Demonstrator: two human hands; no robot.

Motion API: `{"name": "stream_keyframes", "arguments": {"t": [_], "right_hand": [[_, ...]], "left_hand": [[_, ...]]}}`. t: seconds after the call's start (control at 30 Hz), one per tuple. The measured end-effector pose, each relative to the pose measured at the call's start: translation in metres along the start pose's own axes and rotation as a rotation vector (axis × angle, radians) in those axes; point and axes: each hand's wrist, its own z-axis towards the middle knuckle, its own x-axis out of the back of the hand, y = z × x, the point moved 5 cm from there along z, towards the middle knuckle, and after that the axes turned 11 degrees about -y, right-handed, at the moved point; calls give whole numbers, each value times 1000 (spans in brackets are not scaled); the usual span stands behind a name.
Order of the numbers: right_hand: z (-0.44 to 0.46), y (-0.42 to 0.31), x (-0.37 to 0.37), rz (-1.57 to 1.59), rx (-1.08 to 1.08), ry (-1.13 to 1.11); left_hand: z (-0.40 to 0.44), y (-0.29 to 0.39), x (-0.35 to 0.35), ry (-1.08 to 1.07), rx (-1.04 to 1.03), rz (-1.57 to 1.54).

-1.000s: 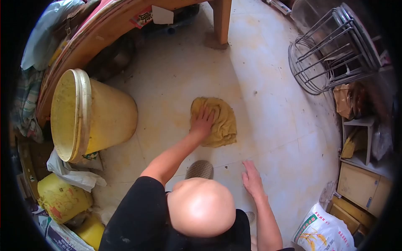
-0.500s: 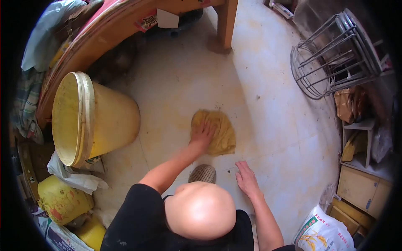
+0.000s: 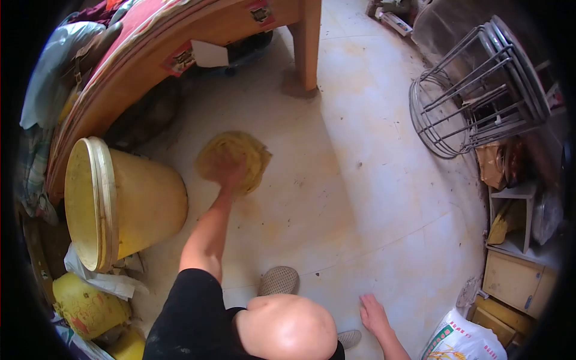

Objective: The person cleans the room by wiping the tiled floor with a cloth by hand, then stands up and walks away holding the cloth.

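Observation:
A crumpled yellow-brown cloth (image 3: 255, 159) lies on the pale floor ahead of me, left of centre. My left hand (image 3: 228, 170) presses down on top of it, fingers spread and somewhat blurred by motion. At the lower right, my right hand (image 3: 373, 312) is empty and open, its fingers stretched out; whether it touches the floor I cannot tell. My bent knee (image 3: 288, 329) and a perforated grey-brown shoe (image 3: 279, 281) show between the two arms.
A yellow bucket (image 3: 150, 198) lies tilted with its mouth leftward. Beyond the cloth stands a wooden bed leg (image 3: 309, 54). Stacked metal stools (image 3: 474, 90) lie at the right, above a small cabinet (image 3: 513, 279) and a white printed sack (image 3: 465, 339). Yellow bags (image 3: 90, 306) sit lower left.
My left hand and the cloth have moved left and farther from me across the floor. My right hand has shifted down and slightly right. The view has shifted a little.

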Motion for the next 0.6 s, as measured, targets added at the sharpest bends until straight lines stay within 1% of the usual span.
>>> {"name": "stream_keyframes", "arguments": {"t": [0.03, 0.07, 0.1, 0.13, 0.17, 0.23, 0.27, 0.37, 0.43, 0.47, 0.53, 0.57, 0.6], "right_hand": [[-18, 9, -4, 39, -5, -13], [-36, 20, -8, 75, -45, -31], [-55, 32, -15, 112, -85, -51], [-77, 51, -28, 109, -157, -47], [-97, 70, -44, 105, -228, -39], [-124, 88, -69, 102, -182, 92], [-136, 89, -74, 96, -170, 149], [-144, 80, -96, 315, -345, 94], [-122, 45, -92, 250, -298, 247], [-109, 29, -78, 209, -266, 317], [-103, -1, -30, 262, -412, 161], [-100, -19, -9, 303, -488, 91], [-94, -35, 14, 290, -451, 117]], "left_hand": [[-6, 44, 24, -109, -9, 105], [-23, 103, 58, -219, -17, 213], [-41, 140, 65, -228, -182, 179], [-55, 165, 69, -235, -348, 146], [-59, 183, 71, -290, -523, 162], [-69, 213, 67, -401, -872, 185], [-54, 220, 67, -304, -973, 261], [-2, 255, 65, -199, -550, -3], [3, 295, 56, -133, -361, -63], [2, 310, 54, -101, -255, -89], [-9, 345, 40, -332, -588, -176], [-35, 366, 39, -331, -773, -136], [-70, 381, 41, -323, -959, -90]]}}
